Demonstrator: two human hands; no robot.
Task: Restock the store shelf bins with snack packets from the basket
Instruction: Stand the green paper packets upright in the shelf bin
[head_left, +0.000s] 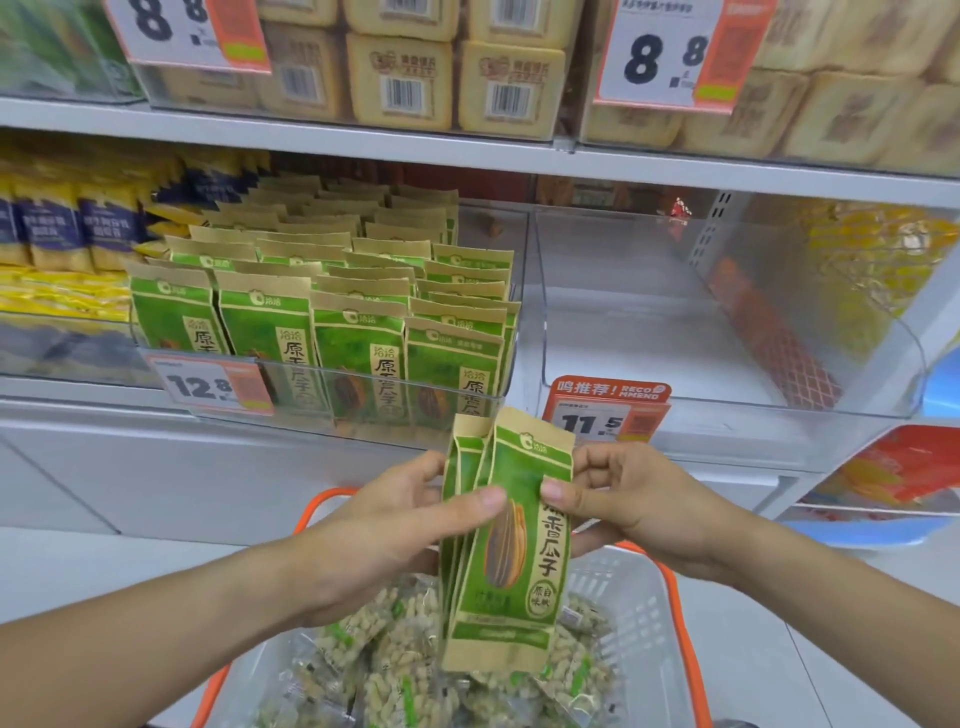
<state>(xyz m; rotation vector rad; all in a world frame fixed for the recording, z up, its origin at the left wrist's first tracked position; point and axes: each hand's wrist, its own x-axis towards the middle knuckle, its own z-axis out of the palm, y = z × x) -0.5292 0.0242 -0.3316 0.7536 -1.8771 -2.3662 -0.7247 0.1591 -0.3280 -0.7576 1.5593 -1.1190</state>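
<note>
Both hands hold a small upright stack of green and brown sunflower seed packets (511, 551) above the basket (641, 618). My left hand (400, 519) grips the stack's left side with the thumb across the front packet. My right hand (628, 499) pinches the front packet's right edge. The basket is white with an orange rim and holds clear packets of peanuts (405, 670). Right in front, a clear shelf bin (415, 410) is filled with rows of the same green packets (358, 332).
To the right stands a clear bin (727, 400) with nothing visible inside, tagged 11.5 (605, 413). Yellow and blue packets (67, 228) fill the bin at left. Beige boxed goods (400, 78) sit on the shelf above. A red and blue display (893, 483) is at far right.
</note>
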